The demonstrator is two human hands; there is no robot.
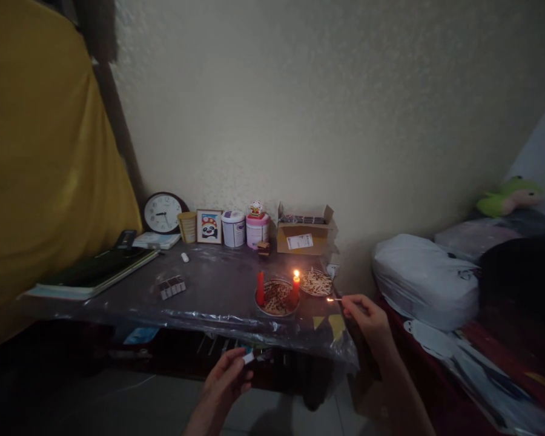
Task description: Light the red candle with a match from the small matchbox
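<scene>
Between its thumb and fingertips, my right hand [366,315] pinches a match [337,300] whose tip burns, near the table's right front corner. My left hand [227,378] holds a small matchbox [249,358] in front of the table edge. A round dish [277,309] of burnt matches holds two red candles: the right candle [296,287] is lit, the left candle [260,288] shows no flame. Behind the burning match lies a second dish [317,283] heaped with matchsticks.
The table [218,272] bears a row of small matchboxes [172,287], a clock [163,212], a framed picture [209,226], two tins and an open cardboard box [302,239]. At the right are white bags [424,281]; a yellow curtain [49,169] hangs at the left.
</scene>
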